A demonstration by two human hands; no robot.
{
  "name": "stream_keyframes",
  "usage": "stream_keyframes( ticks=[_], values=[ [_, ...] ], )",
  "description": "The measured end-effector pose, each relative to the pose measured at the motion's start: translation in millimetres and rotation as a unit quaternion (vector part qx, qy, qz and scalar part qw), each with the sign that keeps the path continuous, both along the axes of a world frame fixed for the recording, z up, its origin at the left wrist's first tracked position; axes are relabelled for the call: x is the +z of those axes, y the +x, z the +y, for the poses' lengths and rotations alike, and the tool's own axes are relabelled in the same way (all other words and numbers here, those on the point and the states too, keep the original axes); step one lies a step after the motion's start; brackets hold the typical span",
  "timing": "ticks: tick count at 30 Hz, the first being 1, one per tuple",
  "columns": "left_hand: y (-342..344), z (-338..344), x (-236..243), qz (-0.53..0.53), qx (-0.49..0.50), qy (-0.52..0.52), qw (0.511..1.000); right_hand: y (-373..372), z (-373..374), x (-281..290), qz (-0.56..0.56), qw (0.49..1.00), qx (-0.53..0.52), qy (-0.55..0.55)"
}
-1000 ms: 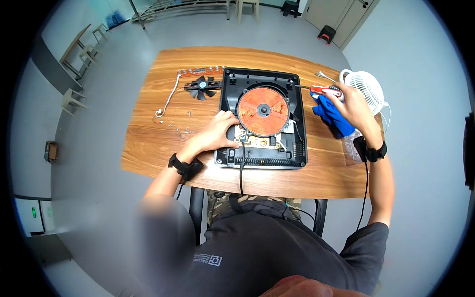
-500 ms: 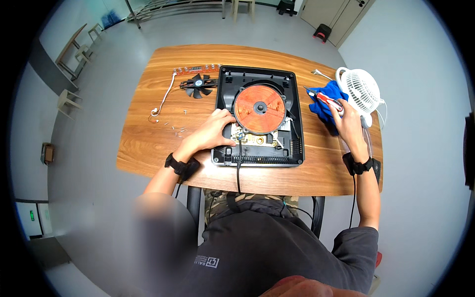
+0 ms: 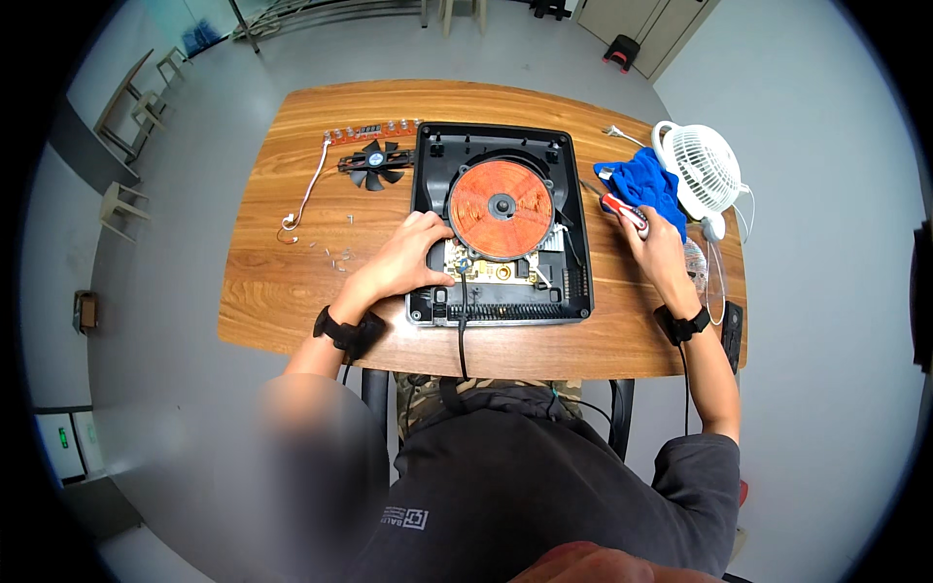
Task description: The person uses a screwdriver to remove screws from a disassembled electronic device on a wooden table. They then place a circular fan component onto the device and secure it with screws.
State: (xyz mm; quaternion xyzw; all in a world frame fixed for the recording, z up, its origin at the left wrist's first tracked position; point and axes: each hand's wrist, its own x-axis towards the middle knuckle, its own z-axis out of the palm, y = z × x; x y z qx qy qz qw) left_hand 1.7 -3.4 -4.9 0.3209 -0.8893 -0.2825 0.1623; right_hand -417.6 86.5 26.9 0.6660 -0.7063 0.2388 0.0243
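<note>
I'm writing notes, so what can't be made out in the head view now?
All in the head view:
Circuit board: partly covered by the round coil.
Left hand: palm hidden by the hand itself.
Screwdriver: tip too small to tell its shape.
Loose metal pieces: too small to identify.
Left sleeve: blurred.
Grey shirt: cut off by the lower edge.

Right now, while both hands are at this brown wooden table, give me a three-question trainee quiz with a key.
1. Which hand holds the red-and-white-handled screwdriver?
2. True or false: the round copper-orange coil sits inside the open black plastic casing.
3. Which lies nearest the white plastic fan: A, the blue cloth; B, the orange circuit strip; C, the black-bladed fan?

Key: 1. The right hand. 2. True. 3. A.
</note>
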Motion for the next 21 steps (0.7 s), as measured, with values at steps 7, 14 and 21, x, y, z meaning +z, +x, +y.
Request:
stream_keyframes(
  ticks=[7, 14, 21],
  values=[
    [0.3, -1.3, -1.1, 0.001, 0.004, 0.001, 1.0, 8.5, 14.5, -11.9, 0.043, 0.984, -0.001, 0.173],
    [1.0, -1.9, -0.5, 0.003, 0.001, 0.006, 1.0, 8.3, 12.3, -16.6, 0.027, 0.973, 0.017, 0.228],
    [0.6, -1.3, 0.4, 0.005, -0.001, 0.0, 1.0, 8.7, 11.9, -15.3, 0.01, 0.97, 0.017, 0.241]
  ],
)
